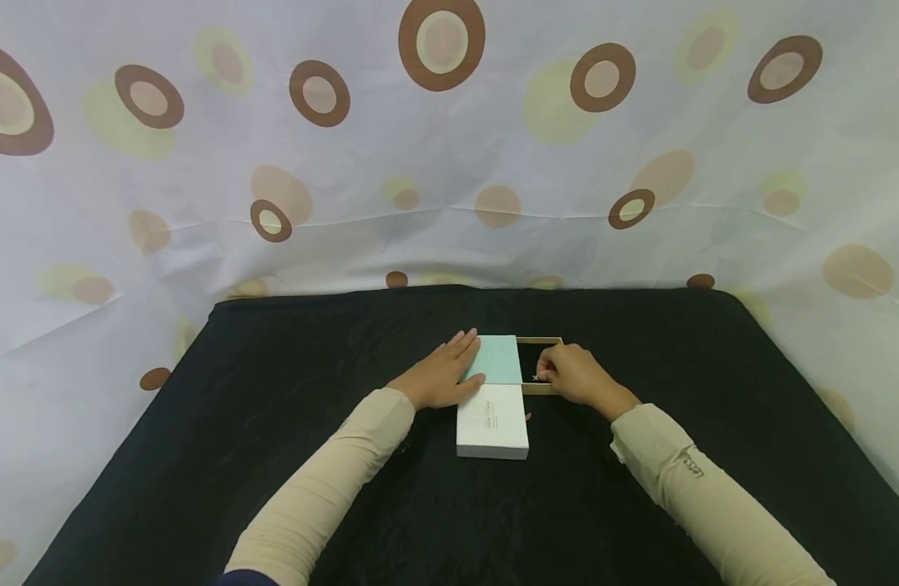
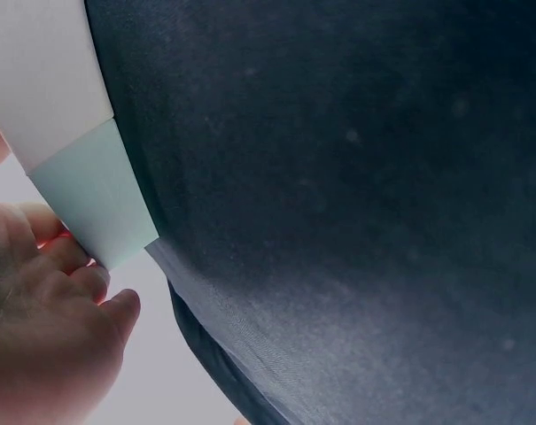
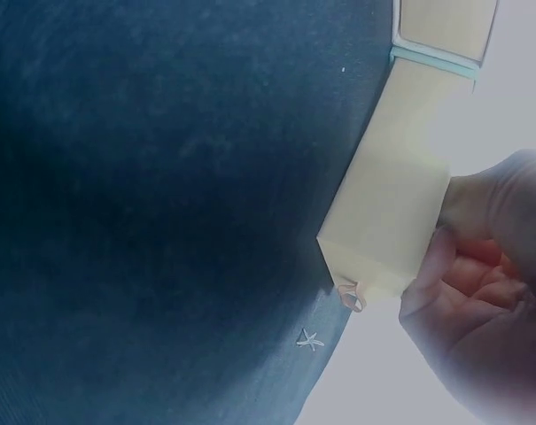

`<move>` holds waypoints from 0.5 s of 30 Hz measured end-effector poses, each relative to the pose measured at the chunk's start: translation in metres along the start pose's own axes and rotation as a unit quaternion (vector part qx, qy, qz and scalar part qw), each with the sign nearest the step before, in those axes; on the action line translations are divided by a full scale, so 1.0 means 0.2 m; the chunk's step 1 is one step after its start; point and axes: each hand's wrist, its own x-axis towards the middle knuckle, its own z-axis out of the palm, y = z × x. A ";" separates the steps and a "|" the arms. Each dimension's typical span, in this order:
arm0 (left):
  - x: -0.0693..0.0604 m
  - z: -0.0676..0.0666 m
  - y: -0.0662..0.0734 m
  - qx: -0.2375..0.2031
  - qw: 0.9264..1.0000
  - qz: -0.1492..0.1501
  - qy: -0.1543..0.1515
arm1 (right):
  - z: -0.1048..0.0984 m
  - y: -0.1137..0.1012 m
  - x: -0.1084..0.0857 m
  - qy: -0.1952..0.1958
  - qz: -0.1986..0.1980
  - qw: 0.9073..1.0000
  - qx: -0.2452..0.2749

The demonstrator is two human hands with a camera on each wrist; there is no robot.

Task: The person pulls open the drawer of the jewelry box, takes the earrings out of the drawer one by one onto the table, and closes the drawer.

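My left hand (image 1: 449, 370) rests with outstretched fingers on the mint-green box (image 1: 502, 358), whose cream drawer (image 1: 540, 389) is slid out to the right. Inside, the drawer is black. There my right hand (image 1: 572, 373) reaches in with curled fingers, its fingertips pinched at a tiny silver starfish-shaped trinket (image 1: 534, 378); the exact contact is too small to make out. Directly in front of the mint box lies a white box (image 1: 489, 423) with grey print. In the right wrist view a pinkish ribbon loop (image 3: 350, 297) hangs from the drawer's end.
A silver starfish (image 3: 309, 340) lies on dark cloth beyond the drawer in the right wrist view. Black cloth (image 1: 332, 472) covers the table. A white curtain (image 1: 449, 146) with brown and beige circles hangs behind.
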 end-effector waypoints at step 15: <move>0.00 -0.01 0.01 -0.001 1.000 0.000 -0.002 | -0.02 -0.02 -0.01 0.008 0.006 1.000 0.007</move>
